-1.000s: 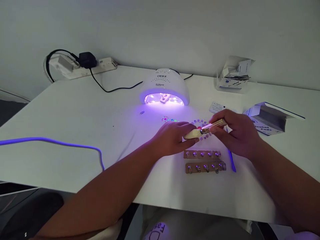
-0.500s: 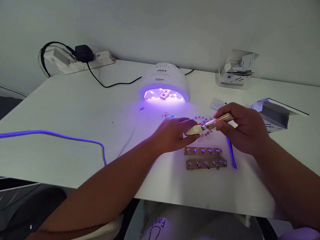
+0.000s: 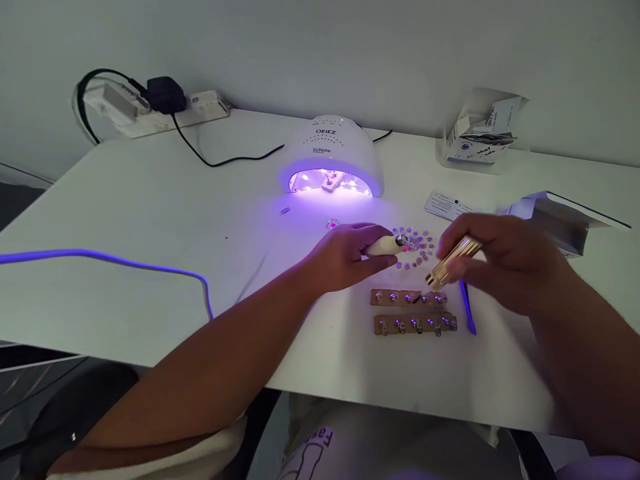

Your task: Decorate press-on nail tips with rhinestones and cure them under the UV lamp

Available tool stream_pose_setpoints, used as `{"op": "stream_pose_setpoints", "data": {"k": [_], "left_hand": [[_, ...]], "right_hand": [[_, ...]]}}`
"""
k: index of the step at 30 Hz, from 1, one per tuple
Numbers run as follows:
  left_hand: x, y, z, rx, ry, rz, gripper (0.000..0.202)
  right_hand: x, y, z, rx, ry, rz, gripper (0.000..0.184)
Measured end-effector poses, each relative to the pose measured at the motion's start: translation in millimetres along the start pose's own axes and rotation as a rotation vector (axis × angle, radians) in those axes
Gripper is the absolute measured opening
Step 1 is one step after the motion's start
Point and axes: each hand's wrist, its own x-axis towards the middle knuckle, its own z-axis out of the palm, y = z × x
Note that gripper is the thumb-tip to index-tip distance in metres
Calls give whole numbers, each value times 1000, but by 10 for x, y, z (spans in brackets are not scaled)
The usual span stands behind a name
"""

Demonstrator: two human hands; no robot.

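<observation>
My left hand [image 3: 347, 257] is closed around a cream-coloured nail polish bottle [image 3: 383, 246], tilted so its uncapped silver neck points right. In my right hand [image 3: 500, 257] is the gold brush cap [image 3: 454, 261], pinched between thumb and fingers, its thin dark brush pointing down to the left and apart from the bottle. Beneath the brush lie two brown strips [image 3: 380, 297] holding several small clear nail tips. Just beyond the bottle, a ring of small round gems [image 3: 423, 255] rests on the table. A blue stick tool [image 3: 468, 308] lies below my right hand.
A lit white nail lamp [image 3: 333, 150] stands at the back, with a small piece inside. Behind right are a box of packets [image 3: 475, 143], an open carton [image 3: 560, 223] and a printed card [image 3: 445, 205]. A power strip [image 3: 200, 110] and blue cable [image 3: 100, 259] are left.
The brush cap has come out of the bottle's neck. My right hand has moved right and slightly down with it, tipping the brush downward. My left hand still holds the bottle.
</observation>
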Motion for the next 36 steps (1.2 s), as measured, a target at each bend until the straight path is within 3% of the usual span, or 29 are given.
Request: {"op": "stream_pose_setpoints", "data": {"k": [4, 9, 21, 36], "left_hand": [[9, -56, 18, -213, 126, -92, 16], [24, -70, 23, -298, 152, -155, 15], [33, -57, 14, -250, 153, -150, 13], [46, -55, 15, -216, 154, -122, 13]], "right_hand": [[19, -39, 86, -95, -282, 8, 13], [50, -42, 174, -131, -405, 33, 13], [78, -20, 238, -78, -463, 68, 16], [90, 41, 229, -203, -384, 2, 16]]}}
